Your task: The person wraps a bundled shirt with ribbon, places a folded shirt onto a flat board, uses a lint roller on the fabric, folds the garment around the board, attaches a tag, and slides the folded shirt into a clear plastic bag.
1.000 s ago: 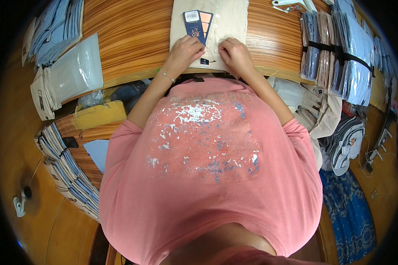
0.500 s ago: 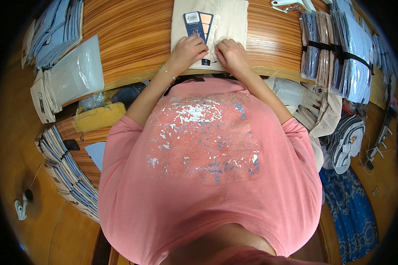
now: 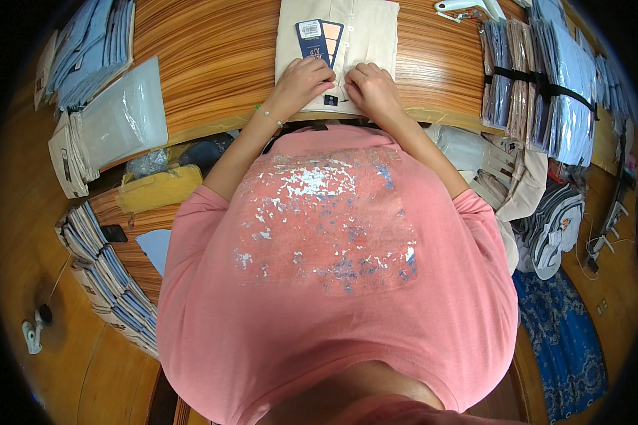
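A folded cream shirt [image 3: 372,42] lies on the wood-grain table in front of me, its buttoned front up and its collar end toward me. Dark blue hang tags [image 3: 310,37] rest on its chest, one with a white label and one with peach-coloured panels. My left hand [image 3: 303,81] is closed at the collar, just below the tags, fingertips curled onto the fabric. Opposite it, my right hand [image 3: 372,85] is closed too, pinching at the other side of the collar. A small dark neck label [image 3: 330,100] shows between the hands. What exactly the fingertips pinch is partly hidden.
Blue folded shirts [image 3: 96,53] and clear plastic sleeves [image 3: 127,110] lie at the left. Strapped bundles of bagged shirts [image 3: 539,85] stand at the right, with a white tool [image 3: 468,8] behind them. Another banded shirt stack [image 3: 110,276] and a phone [image 3: 114,233] sit lower left.
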Demonstrator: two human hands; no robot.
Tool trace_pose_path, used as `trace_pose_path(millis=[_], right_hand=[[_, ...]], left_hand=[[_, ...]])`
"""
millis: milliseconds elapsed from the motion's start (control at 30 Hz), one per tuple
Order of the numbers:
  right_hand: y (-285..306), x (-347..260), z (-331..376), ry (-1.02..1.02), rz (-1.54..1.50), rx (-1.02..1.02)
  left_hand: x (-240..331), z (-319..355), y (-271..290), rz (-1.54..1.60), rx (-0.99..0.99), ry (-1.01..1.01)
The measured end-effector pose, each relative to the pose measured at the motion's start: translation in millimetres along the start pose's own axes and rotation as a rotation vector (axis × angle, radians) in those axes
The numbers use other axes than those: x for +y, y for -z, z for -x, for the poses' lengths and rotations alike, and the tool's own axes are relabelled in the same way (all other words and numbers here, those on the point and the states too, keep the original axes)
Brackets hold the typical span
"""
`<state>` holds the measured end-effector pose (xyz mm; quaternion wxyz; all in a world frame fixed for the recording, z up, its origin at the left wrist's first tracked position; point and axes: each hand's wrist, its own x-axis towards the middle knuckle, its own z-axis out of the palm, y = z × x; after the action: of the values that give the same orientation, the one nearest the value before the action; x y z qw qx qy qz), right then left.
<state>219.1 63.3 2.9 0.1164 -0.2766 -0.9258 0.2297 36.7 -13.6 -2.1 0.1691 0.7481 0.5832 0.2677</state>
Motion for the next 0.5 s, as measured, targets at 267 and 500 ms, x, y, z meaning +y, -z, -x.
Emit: trace_pose_path(millis=[267,500], right_hand=[[1.7,-2.1,-1.2,0.014,-0.040,0.038],[0.1,-1.3,0.0,0.003,-0.047,0.055]], left_hand=[[-4.4,-7.5,5.7,-0.256,0.370,0.522],[-12.8,-3.0,3.3,-0.177,0.298,0.579]])
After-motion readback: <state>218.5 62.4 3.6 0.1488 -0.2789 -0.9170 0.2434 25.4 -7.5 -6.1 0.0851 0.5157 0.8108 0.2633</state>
